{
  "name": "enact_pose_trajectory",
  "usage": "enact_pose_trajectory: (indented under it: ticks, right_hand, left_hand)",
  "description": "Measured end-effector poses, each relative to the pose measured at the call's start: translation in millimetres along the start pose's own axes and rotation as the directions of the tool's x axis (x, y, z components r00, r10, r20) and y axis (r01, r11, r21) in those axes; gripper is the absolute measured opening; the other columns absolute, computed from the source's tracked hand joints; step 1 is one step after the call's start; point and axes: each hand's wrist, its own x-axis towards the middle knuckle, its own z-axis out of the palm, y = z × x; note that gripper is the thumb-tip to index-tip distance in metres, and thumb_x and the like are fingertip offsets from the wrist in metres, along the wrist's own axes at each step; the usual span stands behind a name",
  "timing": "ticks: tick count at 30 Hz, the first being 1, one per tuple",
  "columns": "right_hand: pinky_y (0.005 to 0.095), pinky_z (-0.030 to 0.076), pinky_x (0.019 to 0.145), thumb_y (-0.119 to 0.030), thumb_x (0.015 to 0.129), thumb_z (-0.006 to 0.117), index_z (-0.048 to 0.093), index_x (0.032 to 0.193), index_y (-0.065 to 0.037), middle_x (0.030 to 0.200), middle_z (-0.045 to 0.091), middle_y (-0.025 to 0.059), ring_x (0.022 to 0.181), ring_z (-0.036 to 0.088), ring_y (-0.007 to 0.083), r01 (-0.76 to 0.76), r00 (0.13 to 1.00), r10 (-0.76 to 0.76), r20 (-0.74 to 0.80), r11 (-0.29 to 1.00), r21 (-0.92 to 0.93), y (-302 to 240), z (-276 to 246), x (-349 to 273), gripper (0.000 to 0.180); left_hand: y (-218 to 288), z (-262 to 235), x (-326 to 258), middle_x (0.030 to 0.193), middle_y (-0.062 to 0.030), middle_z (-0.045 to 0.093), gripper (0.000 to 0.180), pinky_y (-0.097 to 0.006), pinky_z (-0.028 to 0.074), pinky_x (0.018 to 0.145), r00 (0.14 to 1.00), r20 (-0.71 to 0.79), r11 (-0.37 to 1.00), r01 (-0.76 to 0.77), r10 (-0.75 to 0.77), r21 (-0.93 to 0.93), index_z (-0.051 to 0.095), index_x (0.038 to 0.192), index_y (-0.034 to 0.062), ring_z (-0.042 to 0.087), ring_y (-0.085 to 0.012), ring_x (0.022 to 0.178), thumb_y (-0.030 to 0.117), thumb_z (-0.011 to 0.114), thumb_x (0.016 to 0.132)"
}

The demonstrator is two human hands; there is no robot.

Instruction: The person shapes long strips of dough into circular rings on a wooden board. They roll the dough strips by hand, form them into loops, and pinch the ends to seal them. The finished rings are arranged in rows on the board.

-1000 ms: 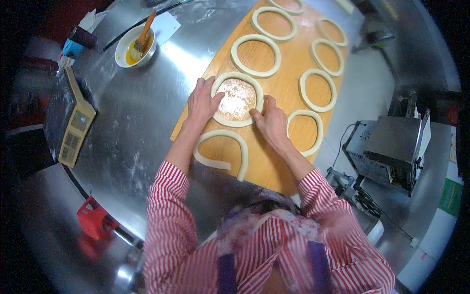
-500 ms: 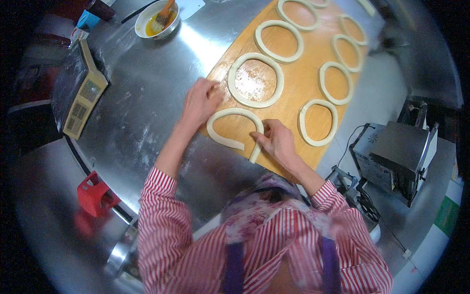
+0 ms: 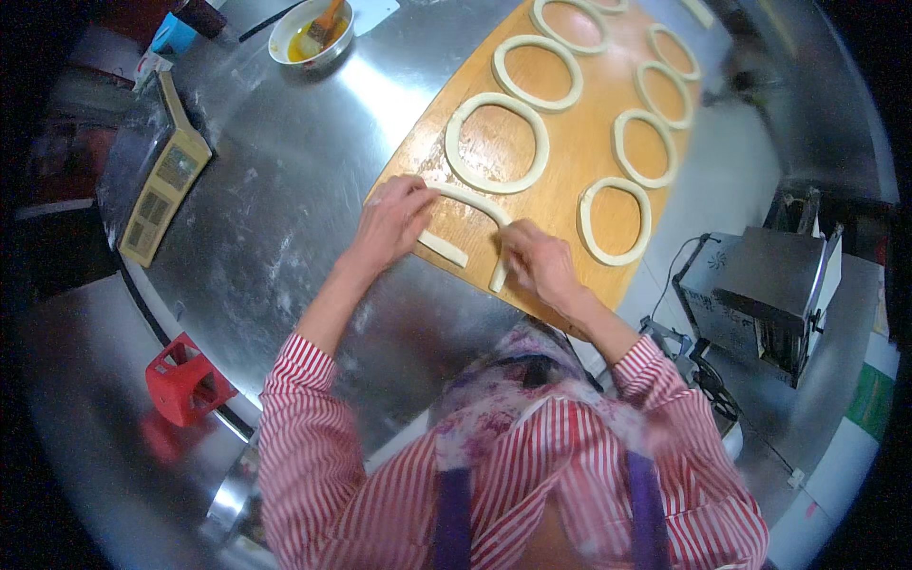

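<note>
An open loop of pale dough rope (image 3: 472, 199) lies at the near end of a wooden board (image 3: 562, 171), its two ends apart and toward me. My left hand (image 3: 393, 222) is closed on the left bend of the rope, fingertips pressed together at its upper edge. On the other side, my right hand (image 3: 543, 263) pinches the rope's right bend, just above the loose end, and hides part of it. Just beyond the loop sits a closed dough ring (image 3: 543, 157). Another dough ring (image 3: 586, 228) lies to the right, and several more run up the board in two rows.
A white bowl (image 3: 282, 46) holds yellow liquid and a wooden-handled brush (image 3: 326, 24) on the floury steel table (image 3: 275, 190). At left stand a cardboard carton (image 3: 163, 199) and a red plastic object (image 3: 185, 380). A boxy metal machine (image 3: 760, 294) is off the board's right side.
My left hand has come down and right from the board's edge onto the loop's left bend. My right hand stays at the right bend. The loop's top looks flatter; the view shifted slightly.
</note>
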Motion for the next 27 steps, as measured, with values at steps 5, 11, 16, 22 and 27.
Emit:
enact_pose_trajectory:
  ticks: [5,11,16,22,27]
  right_hand:
    - [0.0469,0.056,0.074,-0.009,0.084,0.065,0.065,0.108,-0.006,0.113,0.064,0.0108,0.09,0.068,0.0345,0.257,0.935,-0.242,0.26,0.966,-0.025,5,0,-13,0.025]
    - [0.0473,0.055,0.072,-0.017,0.085,0.069,0.065,0.106,-0.007,0.106,0.063,0.0112,0.089,0.068,0.0344,-0.017,0.996,0.025,0.088,0.995,-0.094,-20,30,-13,0.023]
    - [0.0472,0.053,0.075,-0.023,0.085,0.072,0.067,0.106,-0.009,0.104,0.062,0.0114,0.089,0.067,0.0351,-0.157,0.982,0.15,-0.116,0.986,-0.047,-30,30,8,0.026]
    - [0.0478,0.051,0.074,-0.032,0.087,0.073,0.064,0.104,-0.006,0.097,0.063,0.0134,0.091,0.066,0.0331,-0.324,0.937,0.286,-0.202,0.927,-0.189,-2,37,53,0.031]
    - [0.0463,0.052,0.074,-0.028,0.086,0.073,0.065,0.105,-0.008,0.094,0.064,0.0113,0.09,0.066,0.0328,-0.309,0.916,0.251,-0.313,0.939,-0.151,1,37,50,0.028]
  left_hand:
    - [14,19,-26,0.107,-0.009,0.061,0.037,-0.044,0.043,0.1,0.95,0.252,0.982,-0.182,0.187,-0.044,0.068,0.114,0.0089,0.057,-0.0299,0.111,0.013,0.075,0.078]
    - [3,22,-39,0.105,-0.0084,0.061,0.028,-0.044,0.042,0.102,0.954,0.24,0.983,-0.164,0.18,-0.085,0.069,0.102,0.0078,0.057,-0.0295,0.109,0.013,0.077,0.075]
    - [6,17,-33,0.103,-0.0097,0.06,0.028,-0.044,0.042,0.1,0.995,-0.009,0.989,-0.102,0.101,-0.107,0.069,0.101,0.0069,0.057,-0.0299,0.107,0.013,0.078,0.074]
    - [-20,37,10,0.107,-0.0111,0.062,0.032,-0.044,0.042,0.096,0.971,-0.212,0.993,0.115,-0.113,-0.003,0.07,0.108,0.0053,0.058,-0.0318,0.104,0.015,0.077,0.079]
    - [-29,44,19,0.106,-0.011,0.063,0.033,-0.043,0.043,0.095,0.973,-0.22,0.997,0.077,-0.072,0.012,0.071,0.111,0.0063,0.059,-0.0298,0.103,0.017,0.077,0.08]
